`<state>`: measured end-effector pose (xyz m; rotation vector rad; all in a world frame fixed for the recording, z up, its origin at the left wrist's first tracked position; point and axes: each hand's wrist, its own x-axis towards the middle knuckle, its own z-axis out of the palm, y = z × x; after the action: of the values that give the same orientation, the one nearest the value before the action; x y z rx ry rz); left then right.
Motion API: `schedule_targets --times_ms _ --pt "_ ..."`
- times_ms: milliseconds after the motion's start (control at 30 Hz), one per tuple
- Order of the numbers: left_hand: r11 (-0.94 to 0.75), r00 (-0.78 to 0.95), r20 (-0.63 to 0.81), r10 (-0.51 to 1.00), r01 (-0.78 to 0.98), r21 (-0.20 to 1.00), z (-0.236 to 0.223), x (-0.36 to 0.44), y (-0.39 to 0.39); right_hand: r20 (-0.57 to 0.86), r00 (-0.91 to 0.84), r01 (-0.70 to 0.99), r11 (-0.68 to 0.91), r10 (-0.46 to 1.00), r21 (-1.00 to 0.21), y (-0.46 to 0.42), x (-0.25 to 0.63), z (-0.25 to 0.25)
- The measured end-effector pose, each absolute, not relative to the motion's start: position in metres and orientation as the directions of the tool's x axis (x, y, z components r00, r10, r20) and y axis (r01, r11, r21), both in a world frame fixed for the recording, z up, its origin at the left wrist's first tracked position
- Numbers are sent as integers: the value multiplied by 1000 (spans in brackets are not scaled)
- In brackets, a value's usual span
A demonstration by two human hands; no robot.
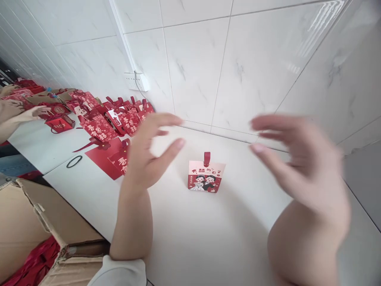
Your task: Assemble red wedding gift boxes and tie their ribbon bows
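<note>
A small red and cream gift box with a cartoon bride and groom stands upright on the white table. A dark red ribbon loop rises from its top. My left hand is raised to the left of the box, fingers curved and apart from the thumb, holding nothing. On the other side, my right hand is lifted in a similar curve, somewhat blurred, with a gap between thumb and fingers and nothing in it. Neither hand touches the box.
Several red gift boxes with ribbon handles crowd the table's left part, near a black ring. An open cardboard box holding red ribbons stands lower left. Another person's hands work at far left. A socket is on the tiled wall.
</note>
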<state>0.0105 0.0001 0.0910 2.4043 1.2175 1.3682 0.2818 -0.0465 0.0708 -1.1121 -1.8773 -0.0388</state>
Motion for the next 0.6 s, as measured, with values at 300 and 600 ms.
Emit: schedule_targets --times_ms 300,600 --pt "-386 648 -72 758 535 752 38 44 61 471 -489 586 676 734 -447 15 251 24" --pt "-369 613 -51 789 538 758 27 53 70 415 -499 612 649 760 -452 21 253 19"
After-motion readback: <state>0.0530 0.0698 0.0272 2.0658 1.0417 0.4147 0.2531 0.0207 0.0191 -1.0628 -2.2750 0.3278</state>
